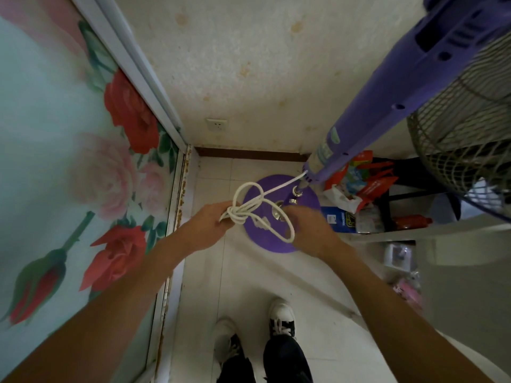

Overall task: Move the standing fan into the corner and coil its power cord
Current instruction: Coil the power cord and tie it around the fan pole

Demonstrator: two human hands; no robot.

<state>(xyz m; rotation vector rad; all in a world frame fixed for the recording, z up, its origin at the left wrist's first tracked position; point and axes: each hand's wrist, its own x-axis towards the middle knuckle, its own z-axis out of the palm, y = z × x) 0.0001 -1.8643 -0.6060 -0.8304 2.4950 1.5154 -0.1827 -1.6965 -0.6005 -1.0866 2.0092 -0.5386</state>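
The purple standing fan [387, 92] stands in the room corner, its round purple base [268, 239] on the tiled floor and its wire cage at the upper right. Its white power cord [250, 201] runs from the bottom of the pole into several loops above the base. My left hand [213, 225] is closed around the gathered loops. My right hand [307, 228] pinches a long loop of the same cord at its lower end, just right of the bundle.
A glass panel printed with roses [83, 175] fills the left side. A wall socket [217, 124] sits low on the back wall. Bags, a blue box [338, 218] and bottles crowd a low rack to the right. My feet [257, 327] stand on the tiles below.
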